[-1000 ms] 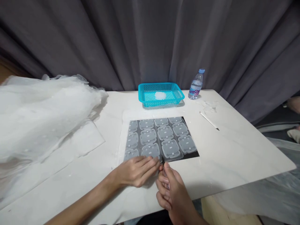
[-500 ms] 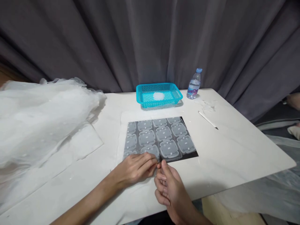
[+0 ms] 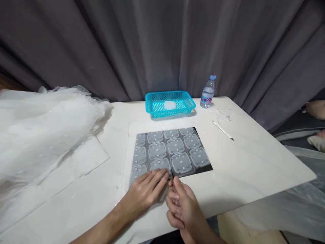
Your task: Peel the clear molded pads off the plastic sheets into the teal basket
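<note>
A glossy sheet (image 3: 177,152) with rows of grey rounded squares on a dark ground lies on the white table. My left hand (image 3: 148,189) rests across its near edge, fingers stretched out and lying on the sheet. Close beside it, at the same edge, my right hand (image 3: 184,206) is closed, thumb pressed against the curled fingers. A thin sliver shows between those fingers, too small to name. The fingertips of both hands nearly meet at the sheet's edge. My left thumb is hidden.
A turquoise basket (image 3: 149,107) holding a small white translucent pile stands at the back. Right of it are a water bottle (image 3: 207,92), white scraps (image 3: 223,115) and a white pen-like tool (image 3: 222,130). Piled translucent sheets (image 3: 45,128) cover the left side. Another person's limb (image 3: 316,109) shows far right.
My left hand's fingers have straightened a little and lie flatter on the sheet. My right hand keeps its closed grip at the edge. The view has shifted slightly.
</note>
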{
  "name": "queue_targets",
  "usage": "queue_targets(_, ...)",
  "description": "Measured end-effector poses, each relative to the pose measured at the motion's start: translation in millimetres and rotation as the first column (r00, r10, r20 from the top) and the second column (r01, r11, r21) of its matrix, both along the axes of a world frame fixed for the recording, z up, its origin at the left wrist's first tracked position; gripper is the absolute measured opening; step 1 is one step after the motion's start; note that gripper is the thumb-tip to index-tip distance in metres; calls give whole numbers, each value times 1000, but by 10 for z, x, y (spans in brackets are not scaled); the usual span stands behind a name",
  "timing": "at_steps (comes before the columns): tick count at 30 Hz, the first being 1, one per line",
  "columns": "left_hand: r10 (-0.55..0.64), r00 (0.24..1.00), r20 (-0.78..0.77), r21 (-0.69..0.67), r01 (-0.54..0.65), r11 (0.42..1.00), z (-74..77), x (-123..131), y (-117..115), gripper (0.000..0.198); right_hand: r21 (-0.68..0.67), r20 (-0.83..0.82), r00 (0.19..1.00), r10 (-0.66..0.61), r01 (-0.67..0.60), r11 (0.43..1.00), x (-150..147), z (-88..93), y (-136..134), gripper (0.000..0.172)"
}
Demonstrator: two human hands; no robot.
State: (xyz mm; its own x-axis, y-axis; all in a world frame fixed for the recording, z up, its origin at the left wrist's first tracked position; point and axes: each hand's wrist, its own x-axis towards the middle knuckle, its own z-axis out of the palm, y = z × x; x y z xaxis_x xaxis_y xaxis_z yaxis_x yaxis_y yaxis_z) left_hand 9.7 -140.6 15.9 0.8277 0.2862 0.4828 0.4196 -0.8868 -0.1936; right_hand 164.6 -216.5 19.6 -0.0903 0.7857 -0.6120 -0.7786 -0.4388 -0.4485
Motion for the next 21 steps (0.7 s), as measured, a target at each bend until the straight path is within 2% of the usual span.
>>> queue_targets(5,-59,998,-31,62,61,996,87,-83,57,31,-28,-24,1000,13,-14,1000,2,22,-31,88)
queue_targets(10,-137,990,31,71,134,988,-15,-83,48,33,-23,-13,1000,-2,1,1000,-13,42,-11,80)
queue_targets(13,-145,989,23,75,143,987,-45,-74,35,32,0,1,1000,6,-6,1000,-18,1,8,73)
queue_targets(18,-148,989,26,89,145,985,-50,-86,26,26,22,37,999,20,-21,1000,-39,-58,36,73)
queue_targets(21,-126,992,28,84,123,989,-90,-109,19,30,10,44,999,3,-4,1000,-42,-36,51,75)
